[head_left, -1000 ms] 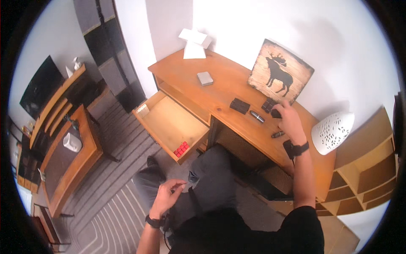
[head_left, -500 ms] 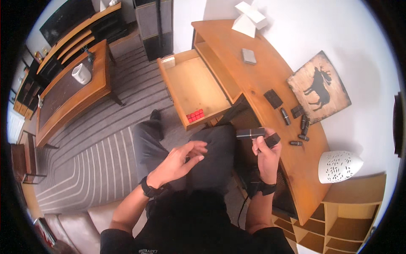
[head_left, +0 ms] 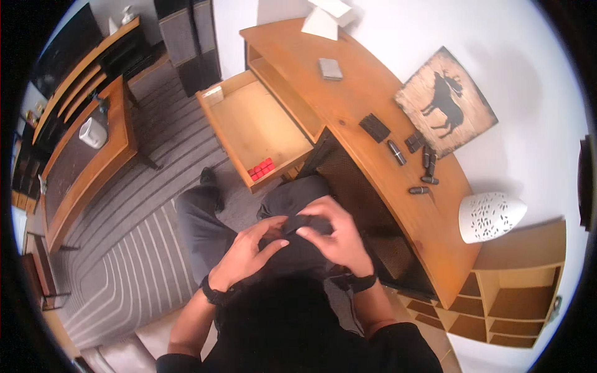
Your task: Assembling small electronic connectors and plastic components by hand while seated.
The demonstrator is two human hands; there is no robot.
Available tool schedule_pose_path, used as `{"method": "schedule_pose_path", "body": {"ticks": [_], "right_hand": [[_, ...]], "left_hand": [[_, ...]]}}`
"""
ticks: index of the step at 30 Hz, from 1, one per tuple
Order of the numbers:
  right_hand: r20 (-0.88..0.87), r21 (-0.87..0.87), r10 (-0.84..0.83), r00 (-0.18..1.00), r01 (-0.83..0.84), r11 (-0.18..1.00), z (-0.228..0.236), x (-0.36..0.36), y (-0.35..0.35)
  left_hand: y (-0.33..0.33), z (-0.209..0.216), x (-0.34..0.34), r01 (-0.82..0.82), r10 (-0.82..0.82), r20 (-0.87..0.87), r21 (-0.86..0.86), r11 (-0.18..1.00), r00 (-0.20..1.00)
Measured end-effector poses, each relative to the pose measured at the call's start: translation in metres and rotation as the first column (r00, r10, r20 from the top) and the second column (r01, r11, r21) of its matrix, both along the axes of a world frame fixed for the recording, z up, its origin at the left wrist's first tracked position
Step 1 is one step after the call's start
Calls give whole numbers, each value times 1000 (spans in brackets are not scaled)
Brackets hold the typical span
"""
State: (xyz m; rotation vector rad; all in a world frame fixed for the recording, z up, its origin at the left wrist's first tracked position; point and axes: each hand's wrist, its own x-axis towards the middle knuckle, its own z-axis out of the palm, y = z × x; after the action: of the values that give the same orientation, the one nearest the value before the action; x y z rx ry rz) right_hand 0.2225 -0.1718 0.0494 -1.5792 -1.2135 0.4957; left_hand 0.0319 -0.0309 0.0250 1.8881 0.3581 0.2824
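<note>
Meeting now at the frame's lower centre, the right hand [head_left: 337, 239], fingers closed on a dark block it held alone earlier, and the left hand [head_left: 247, 252], fingers half-curled beside it (gripping or not, I cannot tell), make the handling two-handed.

No text, label, brand, number or sign can be read. Any marks on the dark tubes [head_left: 397, 152] and grey square block [head_left: 330, 69] atop the desk [head_left: 429, 224], or on the dark piece [head_left: 298, 224] held in front of the desk, are too small or blurred to tell.
</note>
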Motion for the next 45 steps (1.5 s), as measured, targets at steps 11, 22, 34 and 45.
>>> {"method": "schedule_pose_path", "body": {"ticks": [11, 22, 34, 45], "right_hand": [[774, -8, -518, 364, 824, 567, 35, 127, -78], [325, -11, -568, 756, 604, 797, 26, 66, -49], [-304, -212, 144, 942, -214, 954, -36, -43, 17], [-640, -30, 72, 765, -118, 993, -72, -9, 9]], "left_hand": [[9, -15, -12, -58, 59, 13, -66, 996, 998], [13, -16, -18, -73, 75, 17, -68, 995, 997], [13, -16, -19, -49, 55, 9, -328, 944, 998], [72, -29, -65, -259, 476, 141, -688, 677, 868]]}}
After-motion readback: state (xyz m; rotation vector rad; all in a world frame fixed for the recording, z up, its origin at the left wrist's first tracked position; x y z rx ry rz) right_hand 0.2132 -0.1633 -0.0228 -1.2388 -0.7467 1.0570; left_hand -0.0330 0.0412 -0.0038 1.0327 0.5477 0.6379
